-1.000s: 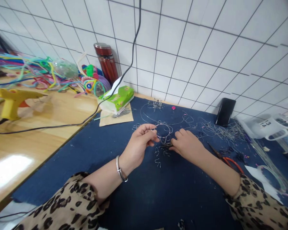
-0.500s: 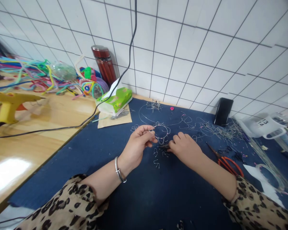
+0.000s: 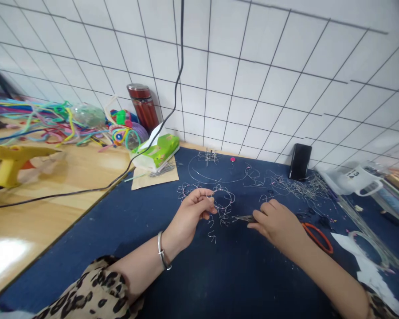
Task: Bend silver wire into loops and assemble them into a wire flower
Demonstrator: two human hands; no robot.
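Observation:
My left hand [image 3: 190, 217] pinches the edge of a thin wire ring with small loops [image 3: 223, 201] just above the blue cloth [image 3: 199, 274]. My right hand [image 3: 277, 223] is closed on a small dark pointed tool [image 3: 244, 218], whose tip points left toward the wire piece. Short bent wire bits [image 3: 213, 234] lie on the cloth just below the two hands. A silver bangle sits on my left wrist.
Loose wire loops [image 3: 216, 173] and a pile of wire pieces [image 3: 302, 186] lie behind the hands. Orange-handled scissors [image 3: 315, 235] lie at right near a white cup [image 3: 349, 179] and black phone [image 3: 300, 161]. At left are a yellow glue gun [image 3: 9, 161], tissue pack [image 3: 156, 153], red flask [image 3: 142, 106] and pipe cleaners [image 3: 53, 124].
My right hand has drawn back to the right with the dark tool, away from the wire ring. The left hand keeps its pinch on the ring. The view tilted up slightly.

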